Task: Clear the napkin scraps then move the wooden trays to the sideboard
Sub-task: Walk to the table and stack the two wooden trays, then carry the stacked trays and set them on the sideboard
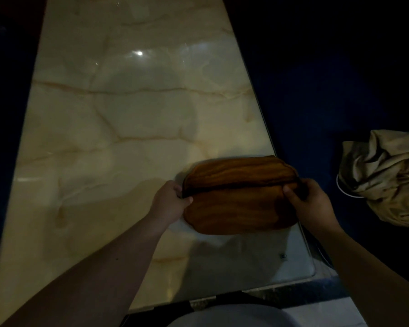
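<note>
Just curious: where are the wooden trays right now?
In the head view, the wooden trays sit near the marble table's right edge, gripped between left hand and right hand.

A long marble-patterned tabletop (118, 128), cream with thin tan veins and a glossy sheen, runs away from the viewer (a bright spot of light reflects near its far half). Wooden trays (240, 194) sit at the table's right edge, toward the near end, one overlapping the other. The rest of the tabletop left of the trays lies bare.

Crumpled cloth (387, 175) cut by right edge; surroundings dark
</note>
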`<state>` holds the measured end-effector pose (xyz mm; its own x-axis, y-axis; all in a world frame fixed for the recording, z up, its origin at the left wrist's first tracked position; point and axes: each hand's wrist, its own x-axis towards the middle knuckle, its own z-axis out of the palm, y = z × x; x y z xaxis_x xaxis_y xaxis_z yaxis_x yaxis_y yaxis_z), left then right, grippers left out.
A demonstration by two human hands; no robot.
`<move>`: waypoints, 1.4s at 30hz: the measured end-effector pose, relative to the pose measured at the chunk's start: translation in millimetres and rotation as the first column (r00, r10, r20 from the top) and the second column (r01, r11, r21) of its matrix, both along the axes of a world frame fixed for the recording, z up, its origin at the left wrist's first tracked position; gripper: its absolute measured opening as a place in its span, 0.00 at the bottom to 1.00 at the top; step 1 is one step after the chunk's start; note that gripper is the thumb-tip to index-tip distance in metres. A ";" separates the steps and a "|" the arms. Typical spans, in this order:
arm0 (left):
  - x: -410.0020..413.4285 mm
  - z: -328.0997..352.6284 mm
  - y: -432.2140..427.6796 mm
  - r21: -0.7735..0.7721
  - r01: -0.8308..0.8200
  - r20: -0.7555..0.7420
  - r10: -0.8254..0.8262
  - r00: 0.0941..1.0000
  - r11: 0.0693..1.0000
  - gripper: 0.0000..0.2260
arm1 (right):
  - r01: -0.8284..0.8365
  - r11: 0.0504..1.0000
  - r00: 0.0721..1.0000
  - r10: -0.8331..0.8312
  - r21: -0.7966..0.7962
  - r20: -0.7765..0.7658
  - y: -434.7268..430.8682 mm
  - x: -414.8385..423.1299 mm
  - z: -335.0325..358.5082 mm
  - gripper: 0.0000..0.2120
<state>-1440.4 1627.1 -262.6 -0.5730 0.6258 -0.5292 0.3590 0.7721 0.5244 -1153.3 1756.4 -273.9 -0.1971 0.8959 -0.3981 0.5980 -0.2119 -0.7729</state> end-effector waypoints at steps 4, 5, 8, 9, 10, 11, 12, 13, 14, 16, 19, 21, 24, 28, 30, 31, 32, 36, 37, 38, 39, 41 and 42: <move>1.6 -0.2 -0.1 -0.006 -0.050 0.018 0.050 0.999 0.999 0.20 | -0.083 0.996 0.980 0.073 0.046 0.186 4.3 5.8 -8.1 0.23; 1.9 -0.7 0.4 -0.022 -0.062 0.031 0.063 0.998 0.998 0.21 | -0.093 0.995 0.975 0.085 0.033 0.204 6.4 6.7 -9.9 0.22; 4.5 2.2 3.0 -0.034 -0.116 0.137 0.120 0.983 0.993 0.17 | -0.103 0.993 0.983 0.110 -0.050 0.149 9.2 4.4 -9.9 0.17; 6.4 5.0 3.9 -0.013 -0.154 0.197 0.154 0.968 0.988 0.16 | -0.102 0.992 0.985 0.112 -0.079 0.128 9.6 3.2 -10.4 0.16; 9.5 8.1 4.8 0.012 -0.195 0.242 0.186 0.952 0.981 0.17 | -0.092 0.991 0.988 0.104 -0.101 0.112 9.9 2.0 -10.6 0.15; 13.2 11.5 5.6 0.039 -0.229 0.253 0.212 0.944 0.973 0.17 | -0.068 0.991 0.993 0.078 -0.115 0.089 10.9 2.1 -13.2 0.16; 16.9 15.3 6.0 0.065 -0.241 0.222 0.221 0.950 0.968 0.18 | -0.038 0.991 0.997 0.047 -0.131 0.069 11.0 1.5 -13.1 0.16; 21.4 19.3 6.1 0.092 -0.235 0.169 0.218 0.961 0.968 0.18 | -0.005 0.991 0.999 0.012 -0.137 0.047 10.9 1.9 -14.2 0.16; 25.2 24.5 5.1 0.121 -0.224 0.122 0.209 0.970 0.967 0.18 | 0.019 0.990 0.999 -0.015 -0.139 0.029 9.6 1.3 -12.6 0.16; 31.0 32.9 3.8 0.177 -0.202 0.103 0.186 0.977 0.963 0.18 | 0.086 0.987 0.996 -0.087 -0.135 0.005 8.5 2.3 -11.0 0.17; 29.8 45.2 -4.5 0.228 -0.241 0.108 0.221 0.969 0.943 0.17 | 0.145 0.978 0.982 -0.162 -0.152 -0.101 7.9 -3.6 0.5 0.16; 25.4 52.0 -13.5 0.257 -0.298 0.094 0.283 0.955 0.920 0.16 | 0.126 0.976 0.971 -0.158 -0.177 -0.179 9.4 -13.5 12.1 0.14; 18.4 66.2 -31.9 0.326 -0.433 0.120 0.417 0.901 0.841 0.16 | 0.023 0.980 0.956 -0.080 -0.200 -0.283 5.1 -36.1 32.3 0.12; 1.8 104.2 -75.1 0.417 -0.609 0.215 0.578 0.787 0.674 0.18 | -0.147 0.959 0.884 0.017 -0.242 -0.468 -9.9 -72.9 68.0 0.15; -9.4 126.2 -102.8 0.461 -0.646 0.256 0.605 0.754 0.609 0.17 | -0.257 0.938 0.837 0.096 -0.232 -0.539 -21.8 -95.5 91.4 0.15; -14.4 138.6 -119.7 0.491 -0.649 0.271 0.606 0.748 0.581 0.15 | -0.307 0.926 0.810 0.132 -0.221 -0.571 -29.1 -108.9 104.8 0.14; -17.0 148.0 -131.9 0.511 -0.645 0.272 0.605 0.748 0.568 0.12 | -0.347 0.912 0.781 0.153 -0.217 -0.605 -34.2 -117.9 115.8 0.12; -24.6 189.9 -205.4 0.554 -0.692 0.274 0.683 0.677 0.464 0.10 | -0.541 0.819 0.655 0.265 -0.193 -0.707 -71.9 -167.0 164.6 0.13; -26.1 197.3 -226.4 0.558 -0.715 0.286 0.710 0.643 0.422 0.10 | -0.585 0.790 0.627 0.298 -0.183 -0.720 -85.0 -178.5 175.4 0.13; -26.2 204.7 -246.5 0.561 -0.728 0.287 0.733 0.617 0.393 0.10 | -0.616 0.768 0.605 0.320 -0.173 -0.729 -98.7 -188.4 186.6 0.13; -26.6 209.1 -263.4 0.564 -0.739 0.288 0.751 0.594 0.368 0.11 | -0.643 0.748 0.586 0.345 -0.161 -0.733 -111.4 -196.6 194.8 0.13; -20.6 218.7 -309.7 0.578 -0.756 0.295 0.785 0.544 0.307 0.12 | -0.695 0.709 0.555 0.424 -0.118 -0.716 -149.3 -213.6 211.7 0.13; -16.7 221.8 -326.9 0.575 -0.766 0.307 0.793 0.526 0.286 0.12 | -0.708 0.699 0.546 0.453 -0.099 -0.705 -164.2 -218.4 218.5 0.12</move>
<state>-1457.1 1300.2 -40.8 -0.9761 0.0095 -0.2170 -0.2095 0.2229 0.9521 -1371.8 1592.2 -55.3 -0.9204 0.3167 -0.2292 0.1299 -0.3055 -0.9433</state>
